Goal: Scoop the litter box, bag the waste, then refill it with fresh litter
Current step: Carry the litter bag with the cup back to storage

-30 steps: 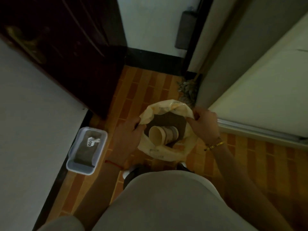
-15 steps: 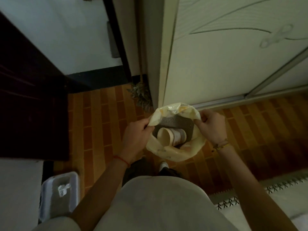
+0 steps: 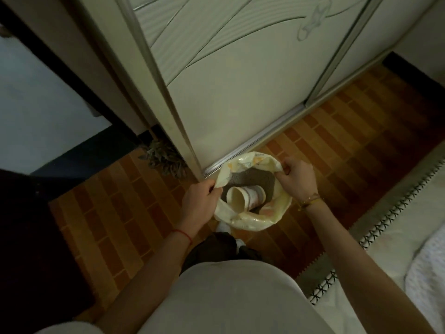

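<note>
I hold a pale yellow litter bag (image 3: 252, 219) open in front of me, above the tiled floor. My left hand (image 3: 198, 200) grips the bag's left rim. My right hand (image 3: 295, 178) pinches the right rim. Inside the bag lies grey litter (image 3: 250, 179), with a paper cup (image 3: 245, 197) on its side on top of it. The litter box is out of view.
A cream sliding wardrobe door (image 3: 240, 80) stands straight ahead, its bottom track close behind the bag. A dark broom head (image 3: 166, 160) leans in the corner at its left. A patterned mat (image 3: 390, 227) lies on the floor at right. A dark door fills the left edge.
My view has swung right: the litter box on the floor at left has gone out of frame, and the wardrobe door and mat have come in. Both hands keep their hold on the bag.
</note>
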